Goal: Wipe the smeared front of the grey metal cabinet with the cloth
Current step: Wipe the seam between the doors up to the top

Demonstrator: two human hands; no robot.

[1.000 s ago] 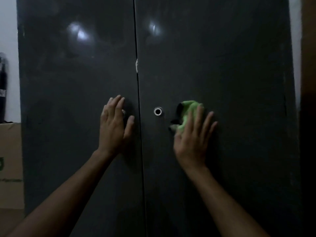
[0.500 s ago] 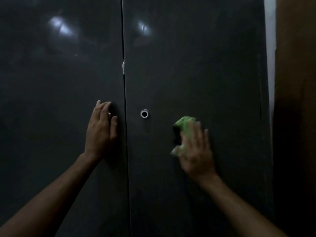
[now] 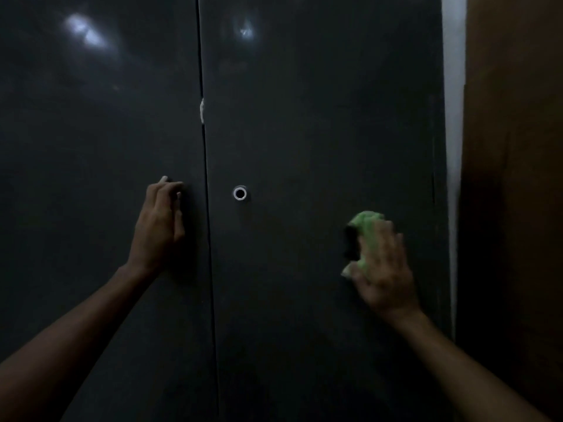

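Cloth [image 3: 364, 236] pressed flat on right door of cabinet [image 3: 320, 132], right of lock [image 3: 239, 193], under spread right hand [image 3: 384, 269]. Left hand [image 3: 160, 226] laid against left door beside seam, fingers bent, nothing held.

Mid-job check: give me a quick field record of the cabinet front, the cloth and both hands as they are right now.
surface: grey metal cabinet, two doors shut, seam between them
lock: round metal keyhole on the right door
cloth: green cloth, bunched, against the right door
right hand: right hand presses the cloth to the door, near its right edge, blurred
left hand: left hand rests on the left door beside the seam
lighting: dim, two glare spots high on the doors
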